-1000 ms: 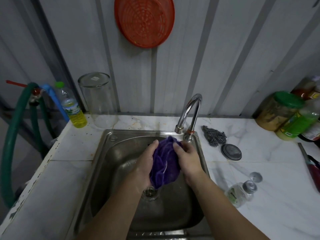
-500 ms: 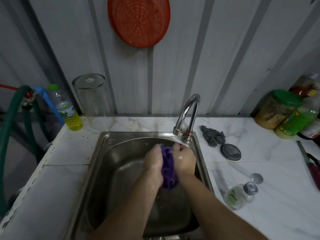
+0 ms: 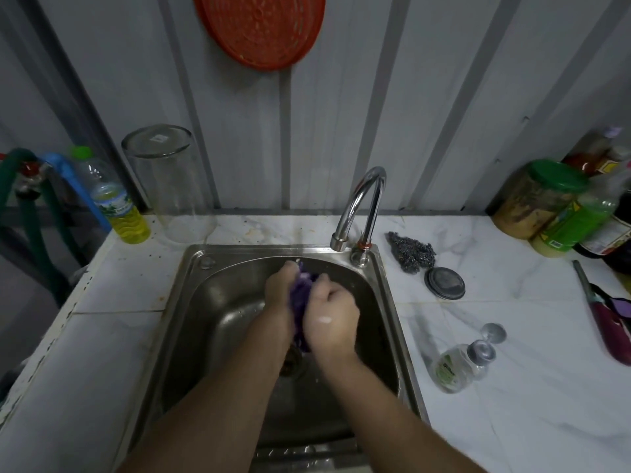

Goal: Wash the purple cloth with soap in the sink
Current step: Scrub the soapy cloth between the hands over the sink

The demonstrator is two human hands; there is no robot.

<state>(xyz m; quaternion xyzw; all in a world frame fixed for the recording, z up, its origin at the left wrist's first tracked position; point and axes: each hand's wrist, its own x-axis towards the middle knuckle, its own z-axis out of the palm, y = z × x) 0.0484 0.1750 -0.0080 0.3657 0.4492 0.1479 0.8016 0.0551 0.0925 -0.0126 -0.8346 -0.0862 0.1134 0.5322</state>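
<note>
My left hand (image 3: 280, 295) and right hand (image 3: 333, 315) are both curled tight around the bunched purple cloth (image 3: 300, 298), squeezing it between them over the stainless steel sink (image 3: 205, 322). It looks soft, soaked and soap-slick, so I'd grip the whole wad. Beyond stands the curved chrome tap (image 3: 362, 206).

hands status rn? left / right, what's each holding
Left hand: closed, gripping the purple cloth over the sink.
Right hand: closed, gripping the same cloth from the other side.
</note>
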